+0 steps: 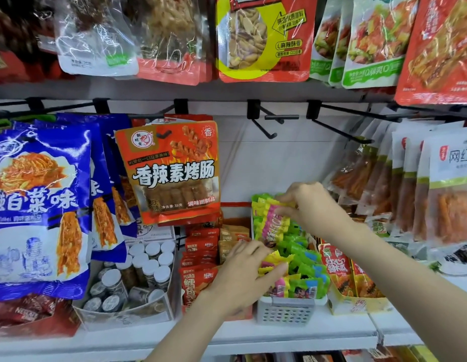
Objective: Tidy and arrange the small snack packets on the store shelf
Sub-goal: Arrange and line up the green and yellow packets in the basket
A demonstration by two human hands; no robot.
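Observation:
A white perforated basket (286, 310) on the shelf holds several small snack packets (303, 257) in green, pink and yellow. My right hand (309, 205) reaches over the basket's back end and pinches the top edges of the upright packets there. My left hand (249, 270) lies at the basket's left side, fingers curled round yellow and pink packets (275, 259) in the middle of the row. The packets at the front stand with their faces toward me.
Left of the basket stand red and brown sachet boxes (201, 257) and a carton of white-capped jars (138, 273). A box of orange packets (350, 278) sits to the right. Hanging bags (172, 168) and bare black hooks (274, 121) hang above the white shelf (279, 335).

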